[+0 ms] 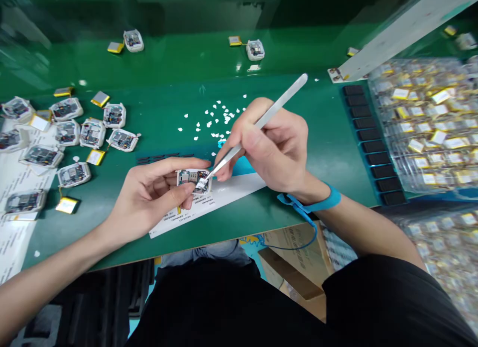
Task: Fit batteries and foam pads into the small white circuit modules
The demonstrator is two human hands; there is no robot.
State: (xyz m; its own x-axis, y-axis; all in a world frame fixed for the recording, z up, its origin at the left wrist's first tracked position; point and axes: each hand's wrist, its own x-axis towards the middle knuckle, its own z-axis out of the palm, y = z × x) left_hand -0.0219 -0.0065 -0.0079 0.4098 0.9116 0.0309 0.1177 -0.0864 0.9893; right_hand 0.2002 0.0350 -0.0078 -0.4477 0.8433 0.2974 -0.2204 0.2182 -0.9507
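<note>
Between the thumb and fingers of my left hand [153, 195] is a small white device housing [184, 176] with its circuit board facing up. My right hand [274, 143] grips a pair of metal tweezers [278, 104] like a pen. The tweezers' tips reach into the housing, at a small white piece [201, 181] on the board. Beneath the housing lies a white printed label strip [239, 187]. Part of a yellow battery [179, 209] shows under my left fingers. A blue wrist strap [324, 200] circles my right wrist.
Several open housings [92, 133] with batteries lie at the left. Small white round pieces [209, 124] are scattered beyond my hands. Black blocks [368, 135] form a row at the right, beside clear trays [429, 182] of batteries. Two housings sit on the far green belt [186, 53].
</note>
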